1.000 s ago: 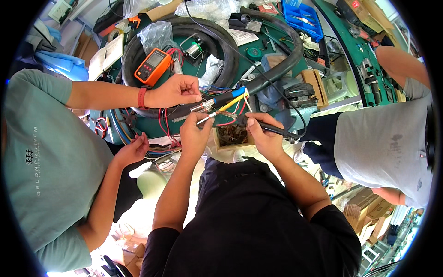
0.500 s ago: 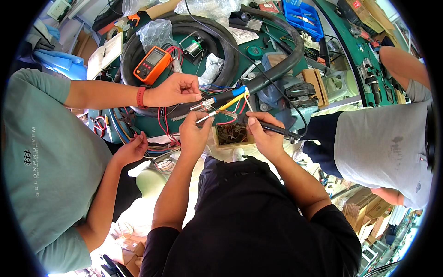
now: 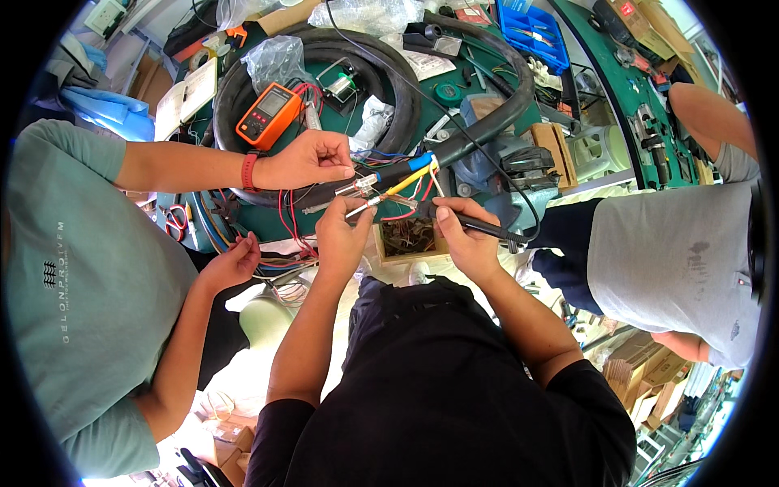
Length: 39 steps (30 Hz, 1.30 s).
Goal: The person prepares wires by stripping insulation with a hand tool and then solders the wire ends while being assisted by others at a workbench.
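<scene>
My left hand (image 3: 341, 234) pinches a short white wire (image 3: 357, 210) between thumb and fingertips, beside the stripped end of a thick black cable (image 3: 462, 144). In my right hand (image 3: 471, 246) is a black-handled soldering iron (image 3: 480, 224), its metal end pointing left at the joint by the white wire. A yellow wire (image 3: 408, 182) and thin red and white wires come out of the cable past a blue band (image 3: 421, 161). Silvery metal connectors (image 3: 358, 186) lie just beyond my left fingertips. A co-worker's hand (image 3: 312, 157) hovers there, its fingertips pinched; what they hold is too small to tell.
An orange meter (image 3: 268, 114) sits among coils of the cable on the green bench. To the right stands a blue-grey vise (image 3: 513, 174). Below my hands is a wooden box (image 3: 407, 238) of scraps. The iron's cord (image 3: 454, 120) crosses the bench. Co-workers stand on both sides.
Almost nothing differs. My hands, the soldering iron and the co-worker's hand keep their places, with only a slight shift of the view.
</scene>
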Motion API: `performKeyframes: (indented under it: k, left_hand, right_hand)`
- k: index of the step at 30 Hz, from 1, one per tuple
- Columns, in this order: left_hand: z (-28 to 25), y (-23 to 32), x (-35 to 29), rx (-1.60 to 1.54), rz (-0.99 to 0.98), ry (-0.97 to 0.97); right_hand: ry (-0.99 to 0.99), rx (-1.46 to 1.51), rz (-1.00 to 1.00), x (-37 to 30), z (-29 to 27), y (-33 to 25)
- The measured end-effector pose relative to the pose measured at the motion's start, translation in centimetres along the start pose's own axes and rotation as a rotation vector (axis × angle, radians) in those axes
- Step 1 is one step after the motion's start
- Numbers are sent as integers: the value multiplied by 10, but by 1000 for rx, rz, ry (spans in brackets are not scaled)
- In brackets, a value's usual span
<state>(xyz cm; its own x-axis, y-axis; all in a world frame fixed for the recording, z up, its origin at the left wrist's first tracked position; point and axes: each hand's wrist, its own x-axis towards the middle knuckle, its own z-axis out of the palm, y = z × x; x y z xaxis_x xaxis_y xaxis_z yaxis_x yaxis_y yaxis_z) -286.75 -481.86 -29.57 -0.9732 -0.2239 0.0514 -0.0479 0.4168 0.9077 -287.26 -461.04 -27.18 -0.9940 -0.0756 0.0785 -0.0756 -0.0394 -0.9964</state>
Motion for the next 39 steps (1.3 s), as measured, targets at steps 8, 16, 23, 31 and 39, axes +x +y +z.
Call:
performKeyframes:
  k: [8,16,23,31,39]
  left_hand:
    - [0,1,0,-19,-12,-2]
    - [-1,4,-1,-13,1,-5]
    - [-2,8,0,15,-33,-17]
    - [-1,1,0,15,-12,-16]
    - [0,0,-1,5,9,-11]
  right_hand:
    - [4,6,6,0,-1,0]
    - [10,18,24,0,0,-2]
    - [8,16,14,0,0,-1]
    - [3,23,5,1,-1,0]
    - [9,14,25,0,-1,-2]
